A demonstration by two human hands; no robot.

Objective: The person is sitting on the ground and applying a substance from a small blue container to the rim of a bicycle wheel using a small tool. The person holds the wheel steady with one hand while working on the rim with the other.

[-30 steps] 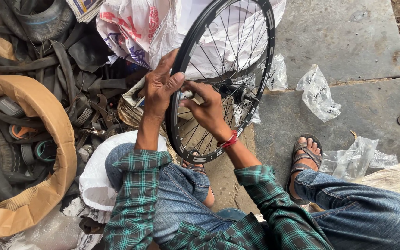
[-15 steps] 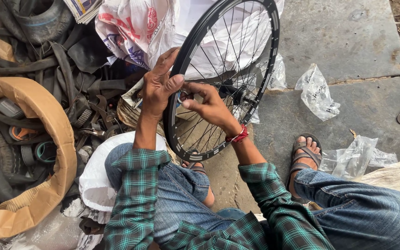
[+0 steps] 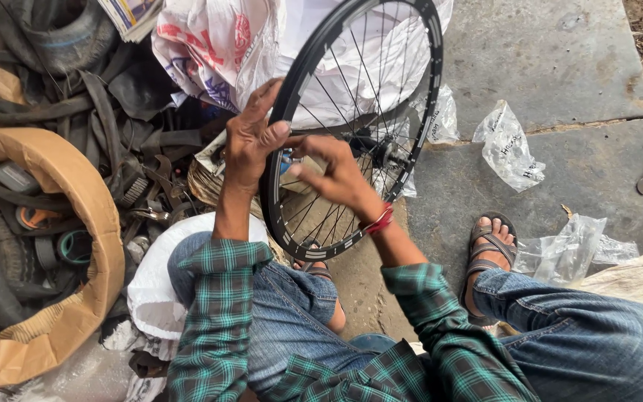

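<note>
Your left hand (image 3: 251, 141) is wrapped over the near edge of the black spoked bicycle wheel rim (image 3: 426, 97), fingers pressed together along the outside of the rim and the thumb hooked across its inner face. The wheel stands tilted on its lower edge between your knees, its hub (image 3: 381, 152) right of your hands. Your right hand (image 3: 336, 175) is inside the rim among the thin metal spokes (image 3: 336, 82), thumb and forefinger pinched on something small close to the rim (too small to tell what), and a red band circles that wrist (image 3: 381, 221). Behind the wheel lies a white printed plastic sack (image 3: 210, 45). To your left a brown paper-wrapped tyre (image 3: 61, 179) curves around a heap of black rubber tubes (image 3: 76, 97). On the grey concrete slab (image 3: 545, 52) to your right lie crumpled clear plastic bags (image 3: 511, 145), and your sandalled foot (image 3: 489, 249) rests flat near them.
</note>
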